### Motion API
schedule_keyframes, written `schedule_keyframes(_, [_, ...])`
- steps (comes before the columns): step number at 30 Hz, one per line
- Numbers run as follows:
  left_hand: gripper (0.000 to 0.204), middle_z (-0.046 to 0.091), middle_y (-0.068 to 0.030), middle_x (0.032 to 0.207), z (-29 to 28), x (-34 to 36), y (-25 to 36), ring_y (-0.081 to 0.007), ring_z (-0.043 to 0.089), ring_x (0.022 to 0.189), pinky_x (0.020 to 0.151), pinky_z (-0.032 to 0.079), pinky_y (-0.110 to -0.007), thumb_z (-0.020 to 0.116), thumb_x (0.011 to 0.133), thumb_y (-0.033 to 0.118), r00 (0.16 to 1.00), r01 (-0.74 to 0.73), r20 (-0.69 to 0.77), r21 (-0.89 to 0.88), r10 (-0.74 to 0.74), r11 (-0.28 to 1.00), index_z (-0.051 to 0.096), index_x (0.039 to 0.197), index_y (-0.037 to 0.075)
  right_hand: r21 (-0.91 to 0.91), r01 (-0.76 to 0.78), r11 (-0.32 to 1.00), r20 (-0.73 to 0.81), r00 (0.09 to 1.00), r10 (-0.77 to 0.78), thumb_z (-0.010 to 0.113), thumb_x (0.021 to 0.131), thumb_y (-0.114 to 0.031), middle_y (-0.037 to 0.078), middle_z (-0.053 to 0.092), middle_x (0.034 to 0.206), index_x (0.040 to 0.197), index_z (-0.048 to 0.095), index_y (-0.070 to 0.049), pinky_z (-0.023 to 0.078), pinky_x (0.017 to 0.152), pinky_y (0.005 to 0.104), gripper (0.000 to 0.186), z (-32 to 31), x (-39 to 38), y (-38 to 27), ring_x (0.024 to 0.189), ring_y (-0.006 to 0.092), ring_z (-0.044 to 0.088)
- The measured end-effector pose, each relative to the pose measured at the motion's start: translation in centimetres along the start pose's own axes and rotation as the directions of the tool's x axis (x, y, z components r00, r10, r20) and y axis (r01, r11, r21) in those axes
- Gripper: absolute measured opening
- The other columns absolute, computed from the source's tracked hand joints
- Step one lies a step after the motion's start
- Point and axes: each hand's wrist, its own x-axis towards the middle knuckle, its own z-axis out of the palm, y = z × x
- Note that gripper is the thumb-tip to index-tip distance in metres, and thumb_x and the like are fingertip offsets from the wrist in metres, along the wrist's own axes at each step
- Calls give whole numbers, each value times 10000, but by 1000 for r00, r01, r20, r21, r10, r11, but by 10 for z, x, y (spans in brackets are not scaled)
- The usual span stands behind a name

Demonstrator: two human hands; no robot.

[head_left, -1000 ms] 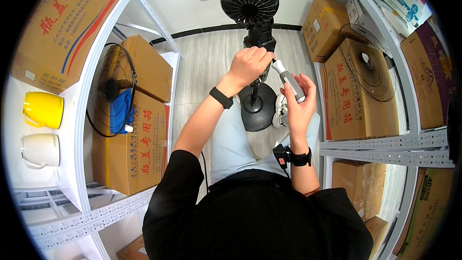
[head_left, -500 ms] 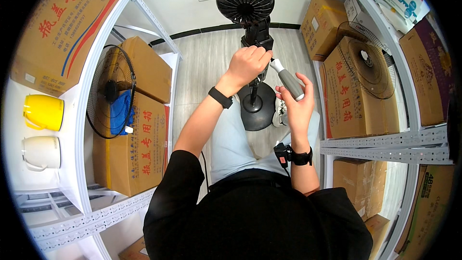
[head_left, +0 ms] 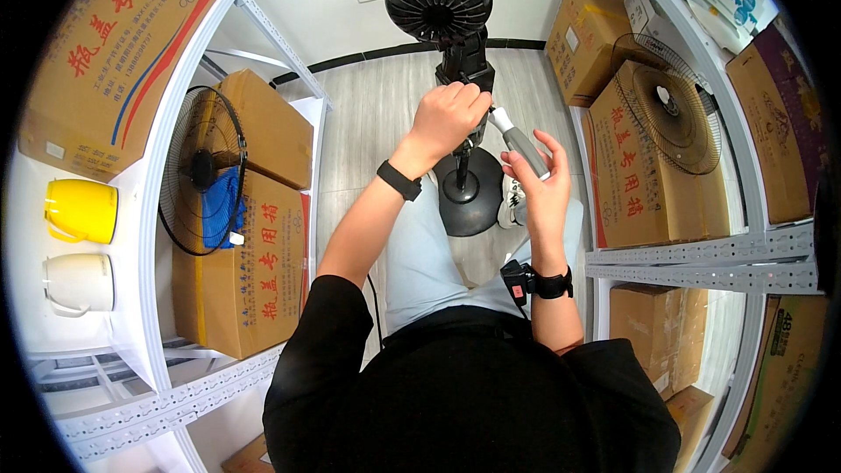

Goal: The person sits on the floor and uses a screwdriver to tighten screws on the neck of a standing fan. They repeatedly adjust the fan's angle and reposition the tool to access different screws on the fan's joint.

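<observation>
Ahead of me stands a black pedestal fan without its guards, its motor housing (head_left: 437,2) above a round base (head_left: 469,202) on the floor. My left hand (head_left: 449,123) is closed against the fan's neck (head_left: 464,61), its fingertips curled out of sight. A screwdriver (head_left: 524,147) with a grey and white handle slants from my right hand toward that neck. The tip is hidden beside my left knuckles. My right hand (head_left: 545,182) grips the rear of the handle between thumb and fingers, with some fingers held loosely apart.
Metal shelves line both sides. A black fan guard (head_left: 203,210) leans against a carton (head_left: 263,298) at left, near yellow (head_left: 92,210) and white (head_left: 88,285) kettle-like containers. Another guard (head_left: 674,109) rests against a box at right. My shoe (head_left: 511,201) is beside the fan base.
The screwdriver handle has tilted slightly and my right fingers have shifted on it. My left hand stays at the fan's neck. The whole view has moved a little.
</observation>
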Motion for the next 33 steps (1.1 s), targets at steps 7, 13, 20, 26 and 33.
schedule_keyframes(7, [94, 426, 10, 623, -8, 2, 1, -130, 518, 562, 469, 413, -284, 705, 734, 161, 999, -43, 24, 36, 42, 998, 635, 796, 163, -137, 130, 982, 41, 991, -126, 689, 839, -39, 166, 600, 1105, 1258, 465, 7, 570, 736, 280, 478, -7, 3, 3, 896, 183, 661])
schedule_keyframes(13, [116, 433, 2, 621, 1, 2, 0, -145, 521, 554, 467, 417, -298, 709, 748, 188, 1000, -7, -27, -3, 7, 1000, 609, 772, 136, 87, -126, 988, 91, 989, 118, 648, 881, -74, 158, 600, 1076, 1245, 484, 26, 560, 658, 245, 412, 1, -2, -5, 869, 169, 668])
schedule_keyframes(20, [99, 501, -16, 625, 8, -2, 6, -188, 506, 530, 485, 417, -327, 658, 803, 85, 968, 156, -165, -206, -191, 966, 565, 836, 94, 27, -34, 999, 82, 996, 32, 634, 891, -75, 135, 617, 1047, 1229, 534, 32, 542, 624, 226, 368, -4, 3, 2, 846, 162, 669])
schedule_keyframes(26, [115, 380, 72, 574, 3, -18, 3, -34, 335, 460, 419, 247, -221, 560, 913, 141, 496, 685, 534, -725, -685, -69, 558, 936, 28, -15, 1, 1000, 69, 998, 0, 643, 877, -62, 130, 632, 1041, 1221, 553, 28, 530, 610, 229, 367, -22, -2, -2, 832, 162, 668])
schedule_keyframes(33, [290, 318, 93, 567, 2, -16, -3, -2, 249, 436, 388, 164, -195, 462, 994, 282, 358, 530, 819, -573, -448, -624, 570, 941, 18, -14, -4, 1000, 85, 996, 5, 640, 876, -56, 133, 640, 1024, 1211, 558, 31, 535, 608, 234, 356, -27, -6, -2, 815, 168, 672])
